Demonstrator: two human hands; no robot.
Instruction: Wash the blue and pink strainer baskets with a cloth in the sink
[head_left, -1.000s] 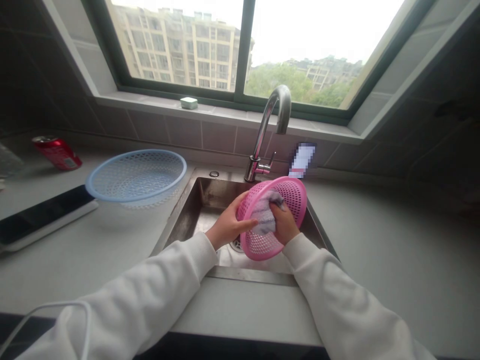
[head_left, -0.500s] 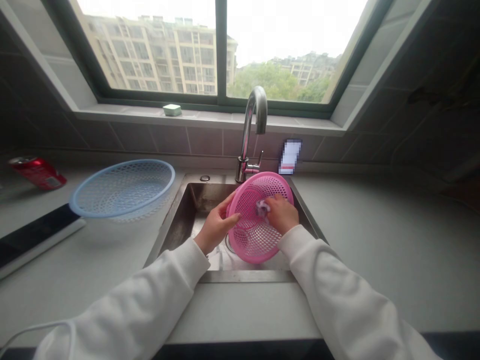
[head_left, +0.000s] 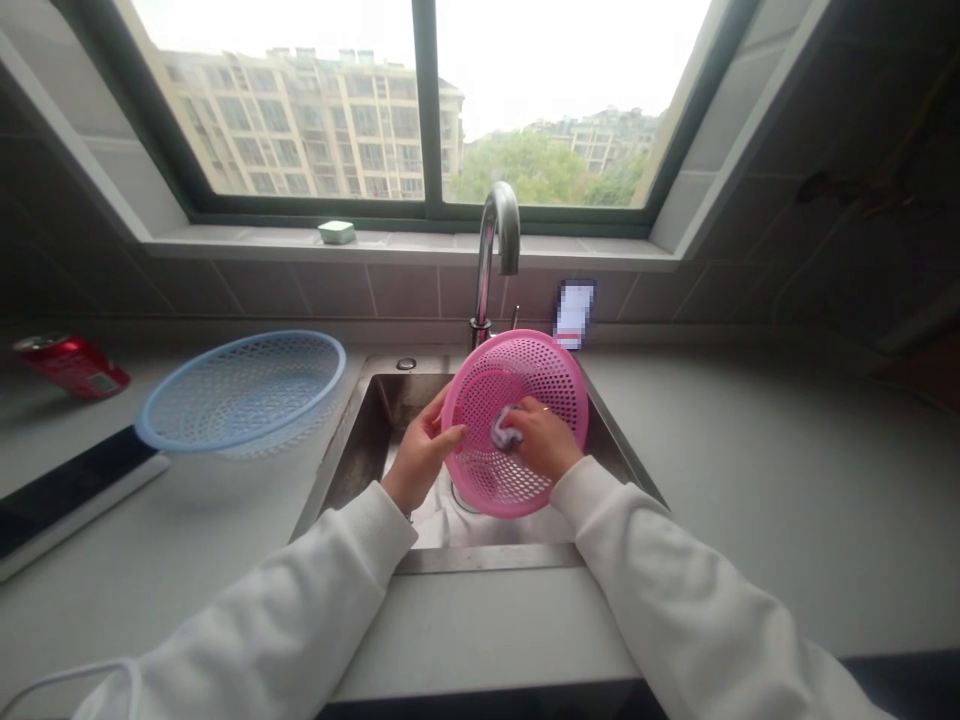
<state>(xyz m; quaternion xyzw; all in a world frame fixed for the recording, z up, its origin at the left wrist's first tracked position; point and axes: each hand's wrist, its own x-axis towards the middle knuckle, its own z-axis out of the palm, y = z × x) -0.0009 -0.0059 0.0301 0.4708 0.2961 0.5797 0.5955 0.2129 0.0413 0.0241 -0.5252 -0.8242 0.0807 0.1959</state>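
A pink plastic colander [head_left: 517,370] is held tilted over the steel sink [head_left: 349,455], its hollow facing me. My left hand [head_left: 421,450] grips its left rim, thumb on the inside and fingers behind. Inside the colander, my right hand [head_left: 546,438] is closed on a crumpled whitish-purple cloth [head_left: 506,428], which presses near the middle of the holes. The chrome faucet [head_left: 495,240] rises behind, its base partly hidden by the colander.
On the left counter sit a light blue basket [head_left: 244,390], a red can [head_left: 71,366] on its side and a dark flat device [head_left: 75,490]. A phone with a blurred screen [head_left: 574,313] leans on the back wall. A green block [head_left: 336,232] lies on the sill.
My right hand has moved the cloth left and slightly down inside the colander. The colander has turned a little more toward me, and the whole view has shifted slightly.
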